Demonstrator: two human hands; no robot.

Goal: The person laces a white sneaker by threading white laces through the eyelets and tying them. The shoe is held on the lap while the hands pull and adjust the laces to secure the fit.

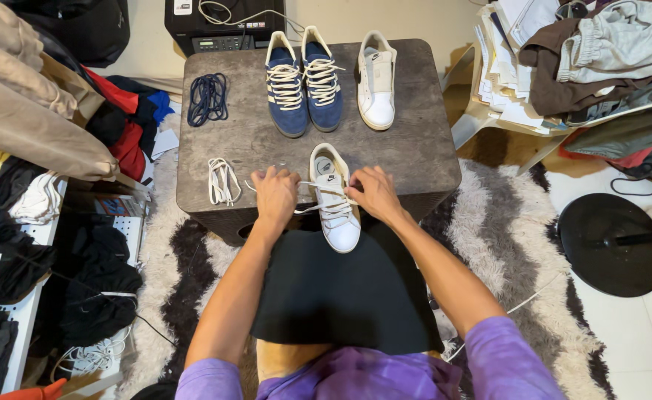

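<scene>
At the near edge of the dark, mottled square table top, a white low-top leather sneaker lies with its toe toward the person and overhanging the edge above the black-clothed lap. The left hand and the right hand flank the shoe; each is closed on a strand of the cream flat lace, drawn out sideways across the eyelets. Judged step: lacing in hand, lower rows crossed, upper eyelets apparently not yet filled. The next move would call for feeding a lace tip through a small eyelet with even tension on both strands. Count: two white sneakers, the second, unlaced white sneaker standing at the far edge; two navy suede sneakers with cream laces just beside it; one coiled navy lace bundle; one loose white lace bundle near the left hand.
</scene>
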